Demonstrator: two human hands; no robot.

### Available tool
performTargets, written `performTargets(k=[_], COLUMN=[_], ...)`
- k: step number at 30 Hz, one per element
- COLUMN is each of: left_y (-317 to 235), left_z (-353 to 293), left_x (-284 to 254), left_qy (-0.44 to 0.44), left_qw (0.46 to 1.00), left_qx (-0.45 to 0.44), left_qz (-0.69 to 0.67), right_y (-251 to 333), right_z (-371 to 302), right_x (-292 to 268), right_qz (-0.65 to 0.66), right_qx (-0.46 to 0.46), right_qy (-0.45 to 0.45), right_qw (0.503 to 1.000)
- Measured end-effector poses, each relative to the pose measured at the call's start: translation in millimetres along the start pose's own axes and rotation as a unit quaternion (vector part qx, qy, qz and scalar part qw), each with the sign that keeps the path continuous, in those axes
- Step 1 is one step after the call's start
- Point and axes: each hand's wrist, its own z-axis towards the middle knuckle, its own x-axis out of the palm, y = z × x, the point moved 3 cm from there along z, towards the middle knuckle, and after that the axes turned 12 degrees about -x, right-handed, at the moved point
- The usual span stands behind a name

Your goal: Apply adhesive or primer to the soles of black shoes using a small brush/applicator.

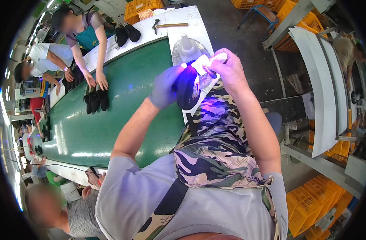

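My left hand [163, 87], in a thin grey glove, is closed round a dark shoe [187, 89] at the bench's right end. Violet-blue light falls over the shoe and the fingers. Just to the right, my right hand [232, 72], bare, pinches a white piece with a rounded end [220, 57]. Its glare-lit part lies against the shoe's upper edge; the glare hides exactly what it is. Behind both hands a grey post on a round metal base [186, 43] stands on the white bench top [193, 18].
A hammer [171, 25] lies on the bench beyond. Black shoes [127, 35] stand on the far ledge. Across the green conveyor belt [131, 80], a co-worker's hands [95, 82] touch more black shoes [95, 101]. Yellow crates [311, 204] and a metal rack [319, 92] stand at right.
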Motion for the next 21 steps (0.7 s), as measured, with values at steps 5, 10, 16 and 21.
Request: performTargets(k=[5,10,16,21], left_y=[0.0,-4.2,-4.6,-2.5], left_z=[3.8,13.5,12.0,10.8], left_x=[0.4,-6.4,-14.5,-12.9], left_qy=[0.057,0.188,0.339,0.376], left_qw=[0.997,0.967,0.888,0.852], left_qx=[-0.042,-0.169,-0.308,-0.329], left_qz=[0.018,0.009,-0.046,-0.152], right_y=[38.4,47.4,42.2,35.6], right_z=[0.6,10.0,26.8,34.1], right_x=[12.5,10.9,5.7,3.9], right_qz=[-0.124,-0.155,-0.136,-0.145], right_qx=[-0.029,-0.079,-0.139,-0.152], right_qy=[0.056,0.062,0.019,0.020], right_qw=[0.990,0.983,0.981,0.978])
